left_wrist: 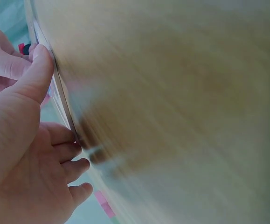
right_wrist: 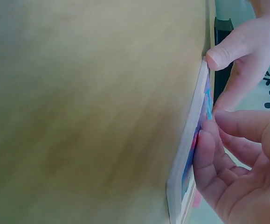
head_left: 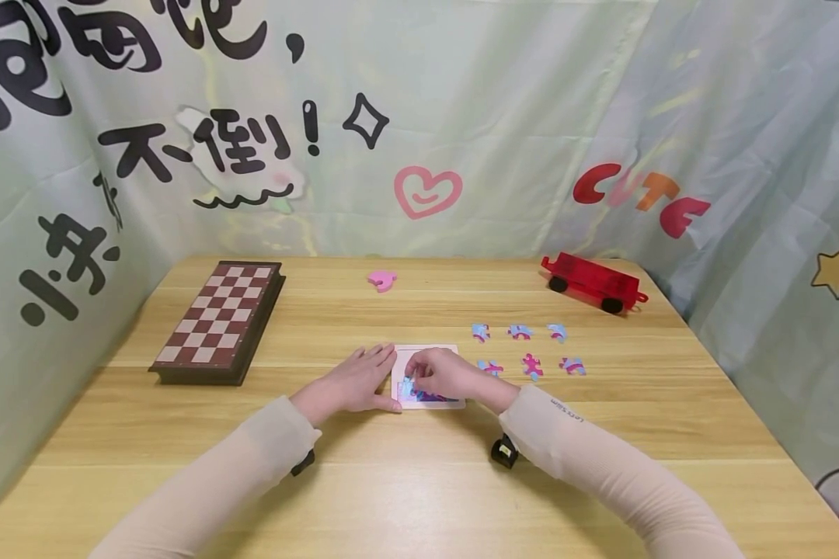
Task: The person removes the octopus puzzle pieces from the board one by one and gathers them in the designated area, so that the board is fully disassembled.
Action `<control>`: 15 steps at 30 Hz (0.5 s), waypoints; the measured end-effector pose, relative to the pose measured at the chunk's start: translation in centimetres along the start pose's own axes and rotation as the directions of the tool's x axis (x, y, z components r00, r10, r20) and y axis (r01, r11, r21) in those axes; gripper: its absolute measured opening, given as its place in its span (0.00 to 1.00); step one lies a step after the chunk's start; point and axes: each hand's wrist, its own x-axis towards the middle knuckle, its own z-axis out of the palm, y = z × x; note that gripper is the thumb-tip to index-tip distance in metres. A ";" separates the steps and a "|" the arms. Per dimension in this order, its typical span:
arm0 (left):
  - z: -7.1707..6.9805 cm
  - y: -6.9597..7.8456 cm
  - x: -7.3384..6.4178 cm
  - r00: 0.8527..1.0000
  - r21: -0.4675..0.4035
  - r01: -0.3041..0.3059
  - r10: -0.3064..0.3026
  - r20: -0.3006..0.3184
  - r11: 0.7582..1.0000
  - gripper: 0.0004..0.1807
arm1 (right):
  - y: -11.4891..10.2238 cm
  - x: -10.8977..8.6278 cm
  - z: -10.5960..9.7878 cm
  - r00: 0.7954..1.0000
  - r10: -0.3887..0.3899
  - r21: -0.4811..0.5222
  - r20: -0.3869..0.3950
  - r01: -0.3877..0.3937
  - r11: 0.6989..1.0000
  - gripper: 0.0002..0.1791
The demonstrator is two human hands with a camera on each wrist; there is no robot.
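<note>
At mid-table, pale puzzle tray (head_left: 429, 405): a piece apparently being seated.
Right hand (head_left: 449, 375) pinches light-blue piece (head_left: 408, 386) at tray's lower left; fitted-looking blue-purple pieces (head_left: 436, 397) beside it. Left hand (head_left: 361, 380), fingers extended, rests against left edge. Next move seems to call for aligning tabs, pressing flat. Six loose pieces (head_left: 532, 366) outside, to the right; red wagon (head_left: 594, 281) farther back, load unclear.

The pale-rimmed puzzle board (head_left: 436, 348) lies flat, partly filled, a light-blue piece (head_left: 407, 387) pinched at left.
</note>
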 end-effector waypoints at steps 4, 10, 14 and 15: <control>-0.1 0.1 -0.1 1.000 -0.008 -0.004 0.004 -0.001 1.000 0.49 | 0.0 0.0 0.1 1.000 0.013 0.018 -0.009 -0.013 1.000 0.05; 0.0 0.1 0.1 1.000 0.001 -0.004 0.004 0.001 1.000 0.49 | 0.0 0.0 0.3 0.999 0.030 0.005 -0.014 -0.030 1.000 0.09; 0.1 0.0 0.1 1.000 0.002 -0.003 0.003 0.000 1.000 0.49 | -0.1 0.0 0.4 0.999 0.034 -0.021 -0.020 -0.035 0.999 0.09; 0.0 0.0 0.0 1.000 -0.004 -0.002 0.002 0.002 1.000 0.49 | -0.1 0.0 0.3 0.999 0.033 -0.020 -0.022 -0.034 0.999 0.09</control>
